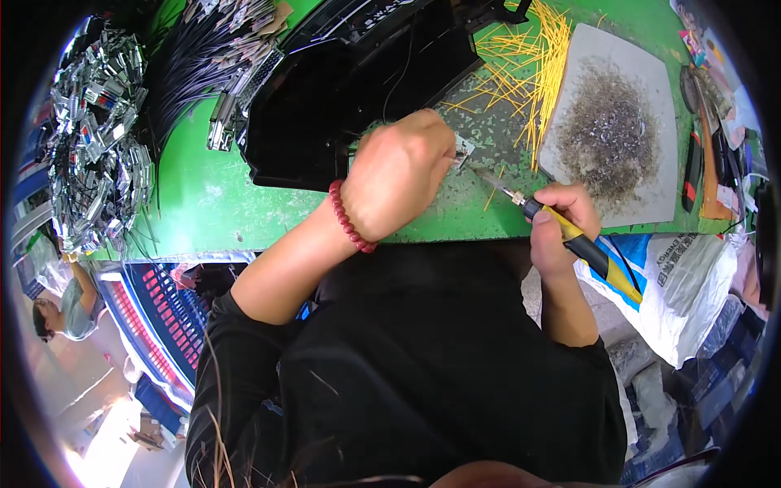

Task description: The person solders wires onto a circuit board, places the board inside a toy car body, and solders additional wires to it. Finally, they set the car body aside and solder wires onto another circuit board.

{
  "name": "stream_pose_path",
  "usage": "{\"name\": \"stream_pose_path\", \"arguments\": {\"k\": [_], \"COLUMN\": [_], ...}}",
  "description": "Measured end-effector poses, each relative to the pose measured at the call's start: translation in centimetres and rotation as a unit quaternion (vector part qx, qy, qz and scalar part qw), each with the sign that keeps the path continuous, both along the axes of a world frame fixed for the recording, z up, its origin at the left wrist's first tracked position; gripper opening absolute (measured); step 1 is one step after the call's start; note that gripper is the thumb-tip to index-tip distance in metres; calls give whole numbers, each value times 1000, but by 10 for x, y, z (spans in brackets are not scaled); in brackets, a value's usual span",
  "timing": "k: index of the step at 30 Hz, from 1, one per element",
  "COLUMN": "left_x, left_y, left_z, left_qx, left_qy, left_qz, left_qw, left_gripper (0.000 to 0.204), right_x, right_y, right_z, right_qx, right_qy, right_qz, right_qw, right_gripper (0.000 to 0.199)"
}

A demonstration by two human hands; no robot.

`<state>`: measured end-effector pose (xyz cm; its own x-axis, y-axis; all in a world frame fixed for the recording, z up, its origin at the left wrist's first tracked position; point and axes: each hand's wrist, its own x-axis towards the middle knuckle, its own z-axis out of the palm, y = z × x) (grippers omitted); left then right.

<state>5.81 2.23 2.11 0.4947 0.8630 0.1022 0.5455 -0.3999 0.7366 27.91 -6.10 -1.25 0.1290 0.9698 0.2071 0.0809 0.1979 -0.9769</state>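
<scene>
My right hand (576,208) grips a yellow and black soldering iron (600,259), its tip pointing up and left toward my other hand. My left hand (403,167), with a red bead bracelet (345,221) at the wrist, is closed with its fingers bent down over the green table. A small pale metallic piece (462,151) shows at its fingertips, close to the iron's tip; most of it is hidden by the hand. Just beyond that hand lies a large black plastic shell (325,102), with a thin dark wire (400,77) across it.
Yellow wires (541,77) lie loose beyond the iron. A grey board (663,142) covered with dark residue is at the right, beside a red and black tool (692,175). Silver metal parts (102,154) and black wires (175,93) pile up at the left. A person (71,305) is farther off.
</scene>
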Motion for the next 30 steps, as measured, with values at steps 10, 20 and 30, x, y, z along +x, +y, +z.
{"name": "stream_pose_path", "arguments": {"k": [10, 20, 30], "left_x": [-1, -2, -1], "left_y": [3, 2, 3], "left_z": [-1, -2, -2], "left_qx": [11, 6, 25], "left_qy": [2, 0, 4], "left_qz": [-14, -15, -18], "left_qw": [1000, 1000, 1000], "left_gripper": [6, 6, 6], "right_x": [-1, 0, 1], "right_y": [5, 1, 1], "right_z": [5, -5, -6], "right_qx": [10, 27, 25], "right_qy": [-46, -7, -14], "right_qz": [35, 1, 4], "right_qw": [998, 1000, 1000], "right_gripper": [22, 22, 24]}}
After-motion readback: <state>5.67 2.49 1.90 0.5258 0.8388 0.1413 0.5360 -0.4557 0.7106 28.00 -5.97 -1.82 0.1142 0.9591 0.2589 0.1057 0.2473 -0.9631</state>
